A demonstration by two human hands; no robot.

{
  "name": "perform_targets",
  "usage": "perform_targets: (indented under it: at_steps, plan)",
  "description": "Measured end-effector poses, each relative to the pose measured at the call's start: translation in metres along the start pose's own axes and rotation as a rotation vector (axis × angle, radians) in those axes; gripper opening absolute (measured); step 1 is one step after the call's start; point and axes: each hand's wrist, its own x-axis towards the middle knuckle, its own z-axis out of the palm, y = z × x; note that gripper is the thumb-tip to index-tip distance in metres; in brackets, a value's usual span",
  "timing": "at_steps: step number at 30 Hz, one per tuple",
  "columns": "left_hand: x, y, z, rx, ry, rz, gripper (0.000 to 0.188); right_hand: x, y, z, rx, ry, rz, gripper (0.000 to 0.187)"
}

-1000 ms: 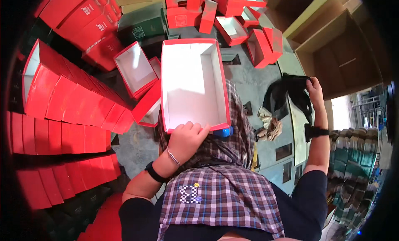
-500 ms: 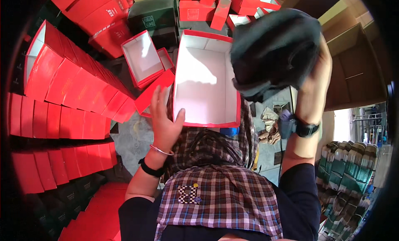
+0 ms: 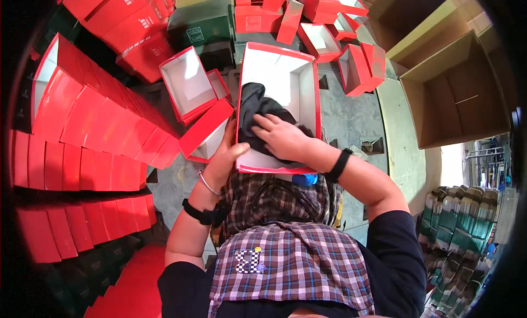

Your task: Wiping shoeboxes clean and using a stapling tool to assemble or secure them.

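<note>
Right hand (image 3: pixel 285 139) rests on black cloth (image 3: pixel 251 107) inside the white-lined red box (image 3: pixel 269 65)

At the far left, rows of red boxes (image 3: pixel 82 117) stand packed side by side. Next to them comes a dark green box (image 3: pixel 200 24), and nearer the person a tilted open box (image 3: pixel 188 79), red outside and white within. The left hand (image 3: pixel 222 158) grasps the white-lined red box at its near left corner, thumb over the rim, the other fingers partly hidden outside the wall. The black cloth lies bunched in that box, toward its near left part. The right hand reaches in from the right, its fingers spread and slightly bent on top of the cloth; whether they pinch it, I cannot tell. A blue object (image 3: pixel 305 179) shows just below the box's near edge. Farther right are loose red cartons (image 3: pixel 355 74), then a large brown carton (image 3: pixel 422 93), its mouth facing the person.
</note>
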Motion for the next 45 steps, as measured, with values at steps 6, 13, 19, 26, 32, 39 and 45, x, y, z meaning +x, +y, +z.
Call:
perform_targets:
  at_steps: [6, 13, 19, 26, 32, 39, 45]
  plan:
    - [-0.012, -0.017, 0.011, 0.066, 0.11, 0.131, 0.09, 0.041, 0.033, 0.002, -0.224, -0.008, 0.085, 0.033]
    - [-0.018, -0.026, 0.032, 0.418, 0.298, 0.35, 0.071, 0.016, 0.098, -0.024, -0.608, -0.023, 0.481, 0.034]
    - [-0.026, -0.016, 0.049, 0.584, 0.318, 0.51, 0.071, -0.06, -0.006, -0.031, -0.306, -0.377, 0.296, 0.017]
    - [-0.024, 0.001, 0.068, 0.779, 0.197, 0.565, 0.064, -0.072, 0.04, -0.079, -0.654, -0.288, 0.407, 0.016]
    - [-0.019, -0.004, 0.076, 0.832, 0.232, 0.59, 0.064, -0.046, 0.064, -0.033, -0.318, 0.121, 0.773, 0.023]
    - [-0.014, -0.005, 0.044, 0.763, 0.274, 0.581, 0.062, -0.063, -0.023, -0.023, -0.052, -0.338, 0.295, 0.016]
    - [-0.009, -0.004, 0.039, 0.793, 0.325, 0.652, 0.064, -0.143, 0.074, -0.142, -0.679, -0.046, 0.901, 0.012]
